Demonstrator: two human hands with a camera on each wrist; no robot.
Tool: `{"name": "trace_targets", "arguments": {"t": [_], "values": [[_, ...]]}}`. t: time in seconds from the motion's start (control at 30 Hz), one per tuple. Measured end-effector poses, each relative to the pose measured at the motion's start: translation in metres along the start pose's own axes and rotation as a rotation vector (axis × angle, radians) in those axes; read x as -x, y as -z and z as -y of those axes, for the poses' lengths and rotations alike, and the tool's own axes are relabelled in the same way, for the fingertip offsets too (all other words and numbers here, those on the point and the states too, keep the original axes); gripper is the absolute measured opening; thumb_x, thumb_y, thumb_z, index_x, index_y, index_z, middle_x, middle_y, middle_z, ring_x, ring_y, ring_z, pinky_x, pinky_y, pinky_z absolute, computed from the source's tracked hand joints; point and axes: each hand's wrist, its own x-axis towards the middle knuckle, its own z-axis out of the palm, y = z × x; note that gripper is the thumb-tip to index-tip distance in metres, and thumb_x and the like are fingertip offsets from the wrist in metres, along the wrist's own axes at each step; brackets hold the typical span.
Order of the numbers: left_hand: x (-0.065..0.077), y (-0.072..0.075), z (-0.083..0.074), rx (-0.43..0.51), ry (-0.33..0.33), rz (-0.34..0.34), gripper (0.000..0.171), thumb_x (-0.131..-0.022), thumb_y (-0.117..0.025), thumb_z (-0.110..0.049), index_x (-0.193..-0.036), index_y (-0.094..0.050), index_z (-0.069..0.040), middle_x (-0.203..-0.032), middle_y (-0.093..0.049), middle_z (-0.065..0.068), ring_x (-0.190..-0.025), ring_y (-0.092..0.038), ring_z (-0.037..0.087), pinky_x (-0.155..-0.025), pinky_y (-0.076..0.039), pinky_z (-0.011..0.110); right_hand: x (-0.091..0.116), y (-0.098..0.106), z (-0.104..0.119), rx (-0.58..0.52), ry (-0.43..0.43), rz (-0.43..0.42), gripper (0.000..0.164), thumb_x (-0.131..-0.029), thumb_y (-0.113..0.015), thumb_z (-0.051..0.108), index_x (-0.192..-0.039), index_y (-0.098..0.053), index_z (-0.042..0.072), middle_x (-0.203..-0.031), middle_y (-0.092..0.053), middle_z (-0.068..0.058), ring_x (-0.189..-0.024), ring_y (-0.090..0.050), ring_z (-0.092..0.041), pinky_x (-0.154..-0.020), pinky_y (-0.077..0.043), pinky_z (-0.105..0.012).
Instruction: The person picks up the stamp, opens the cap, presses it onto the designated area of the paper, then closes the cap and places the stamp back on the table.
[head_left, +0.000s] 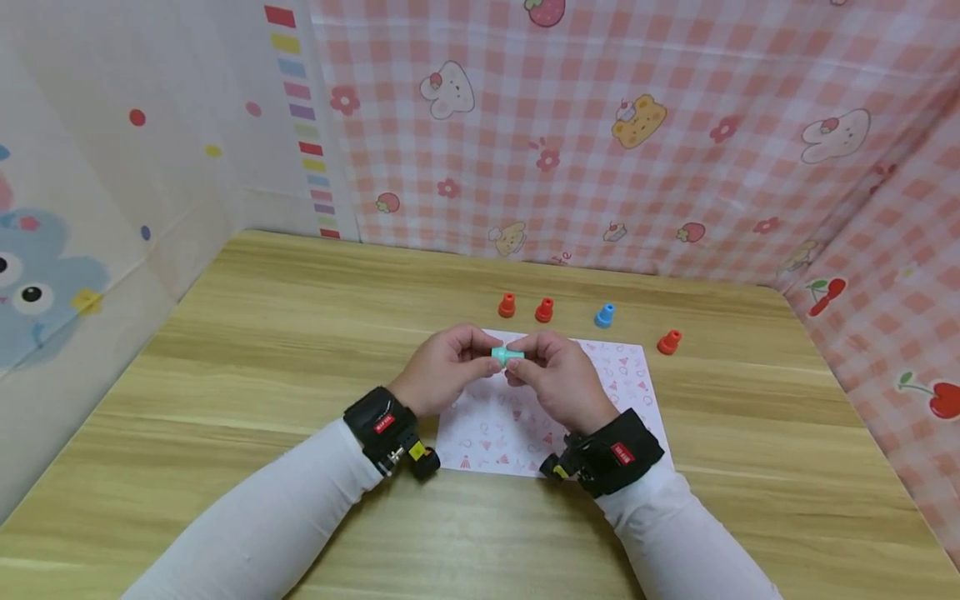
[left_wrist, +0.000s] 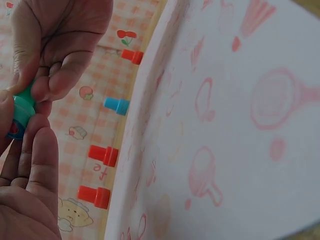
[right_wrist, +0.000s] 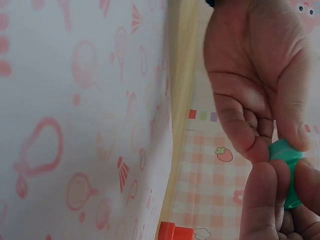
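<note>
The left hand (head_left: 444, 369) pinches the wider end of the small green piece (head_left: 508, 356) above the patterned sheet (head_left: 495, 412), the right hand (head_left: 567, 379) its narrower end, and I'd say light, even pressure from both should keep it steady.

Teal piece (head_left: 507, 357) partly covered by fingers (head_left: 534, 340), sleeves (head_left: 262, 508) cut off (both, below), wristband lettering (head_left: 384, 423) too small.

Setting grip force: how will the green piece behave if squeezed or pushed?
Likely stiff: the green piece shows no visible squash between the fingers. Probably apt to roll on its side, since it looks round. Stood wide end down, like the blue piece, it should resist tipping under a low push.
</note>
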Motion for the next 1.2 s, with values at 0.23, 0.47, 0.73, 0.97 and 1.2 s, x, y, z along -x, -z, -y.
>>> {"name": "trace_targets", "arguments": {"t": [0.23,0.47,0.73,0.97,1.2], "values": [[0.005,0.003,-0.011,0.017,0.007,0.002,0.013,-0.088,-0.065,-0.008,-0.101,-0.063,-0.006,-0.094,-0.063,0.008,-0.084,-0.059,0.019,-0.072,-0.051,0.032,-0.001,-0.003,0.000,-0.016,0.013,0.014,0.006,-0.089,-0.063,0.009,-0.095,-0.064,0.012,-0.094,-0.067,-0.003,-0.079,-0.064,-0.018,-0.074,-0.055,-0.035],[0.004,0.010,-0.007,0.015,0.009,-0.027,0.016,-0.088,-0.066,-0.009,-0.102,-0.063,-0.004,-0.098,-0.065,0.008,-0.085,-0.061,0.016,-0.074,-0.053,0.033,-0.002,0.000,0.003,-0.111,-0.040,0.001,0.009,-0.089,-0.063,0.007,-0.098,-0.065,0.008,-0.096,-0.066,-0.009,-0.082,-0.064,-0.022,-0.076,-0.055,-0.034],[-0.001,0.028,0.005,0.010,0.013,-0.098,0.017,-0.091,-0.063,-0.017,-0.105,-0.062,-0.007,-0.094,-0.066,0.006,-0.084,-0.063,0.016,-0.078,-0.053,0.039,-0.005,0.003,0.002,-0.253,-0.068,0.024,0.017,-0.091,-0.061,0.011,-0.106,-0.062,0.003,-0.103,-0.062,-0.019,-0.086,-0.061,-0.028,-0.083,-0.052,-0.041],[-0.006,0.039,0.015,0.097,0.012,-0.153,0.017,-0.093,-0.059,-0.012,-0.108,-0.060,-0.006,-0.098,-0.062,0.013,-0.085,-0.062,0.021,-0.077,-0.054,0.032,-0.006,0.011,0.006,-0.362,-0.053,0.087,0.022,-0.093,-0.057,0.011,-0.113,-0.058,0.001,-0.106,-0.060,-0.019,-0.088,-0.059,-0.029,-0.085,-0.051,-0.040],[-0.009,0.040,0.021,0.102,0.033,-0.178,0.021,-0.093,-0.060,-0.013,-0.111,-0.060,-0.003,-0.097,-0.062,0.011,-0.084,-0.062,0.021,-0.076,-0.054,0.032,-0.013,0.023,0.016,-0.423,0.008,0.178,0.026,-0.095,-0.054,0.009,-0.117,-0.054,-0.004,-0.108,-0.056,-0.019,-0.091,-0.056,-0.029,-0.084,-0.052,-0.034]]}}
